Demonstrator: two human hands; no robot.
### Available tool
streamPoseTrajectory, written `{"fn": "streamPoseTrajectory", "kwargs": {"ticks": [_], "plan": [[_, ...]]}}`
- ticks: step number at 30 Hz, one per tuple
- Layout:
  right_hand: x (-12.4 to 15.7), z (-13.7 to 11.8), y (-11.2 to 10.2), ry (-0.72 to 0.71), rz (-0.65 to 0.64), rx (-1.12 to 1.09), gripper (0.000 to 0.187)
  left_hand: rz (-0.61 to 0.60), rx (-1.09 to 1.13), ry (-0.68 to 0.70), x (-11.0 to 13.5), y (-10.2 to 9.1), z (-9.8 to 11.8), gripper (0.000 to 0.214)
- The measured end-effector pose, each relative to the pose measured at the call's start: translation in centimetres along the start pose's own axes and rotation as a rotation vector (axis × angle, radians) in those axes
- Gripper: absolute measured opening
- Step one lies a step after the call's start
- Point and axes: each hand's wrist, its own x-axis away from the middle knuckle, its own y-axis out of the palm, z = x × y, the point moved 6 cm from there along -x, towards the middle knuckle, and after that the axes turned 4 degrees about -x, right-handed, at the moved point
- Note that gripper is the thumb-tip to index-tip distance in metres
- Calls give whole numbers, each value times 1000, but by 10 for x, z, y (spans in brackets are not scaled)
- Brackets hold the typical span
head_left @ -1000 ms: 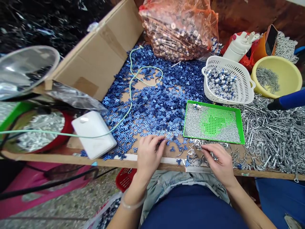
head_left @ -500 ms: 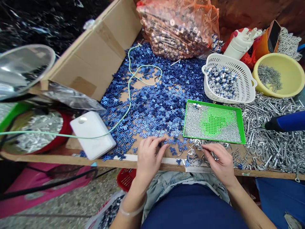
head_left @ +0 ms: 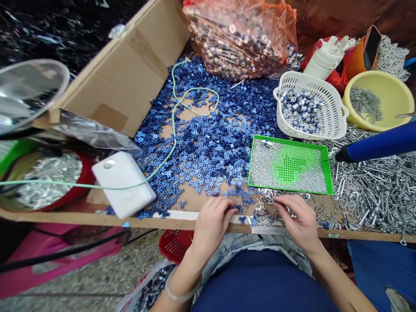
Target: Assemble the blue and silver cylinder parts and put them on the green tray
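Lying just beyond the hands [head_left: 212,225] [head_left: 297,221], blue Y-shaped pieces [head_left: 201,160]

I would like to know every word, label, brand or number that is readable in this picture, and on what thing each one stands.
No word, brand or number can be read clearly.
The white plastic bag on the ground has red print, but it is too blurred and cut off to read.

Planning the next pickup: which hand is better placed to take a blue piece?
Left, probably: the left hand is at the blue pieces; the right hand is over silver clips.
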Motion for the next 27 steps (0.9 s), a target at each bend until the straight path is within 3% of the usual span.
{"fn": "streamPoseTrajectory", "kwargs": {"ticks": [4, 10, 15, 19, 21, 23, 25, 27], "plan": [[-4, -16, 1, 24, 15, -129, 22, 164, 174, 118, 0, -22, 23, 12], [-15, -57, -1, -178, 90, -200, 35, 347, 247, 313, -10, -54, 58, 34], [-15, -73, -10, -340, 180, -108, 38, 379, 181, 367, -5, -62, 71, 39], [-14, -78, -14, -401, 98, -47, 33, 368, 207, 366, -1, -61, 72, 41], [-18, -73, -18, -313, 53, -132, 28, 363, 232, 395, -4, -61, 72, 38], [-25, -61, -21, -111, 5, -274, 14, 335, 272, 450, -9, -62, 72, 31], [-31, -48, -15, 108, -131, -413, 5, 285, 308, 530, -14, -61, 73, 26], [-32, -40, -4, 266, -316, -536, 15, 247, 339, 595, -18, -60, 75, 22]]}}
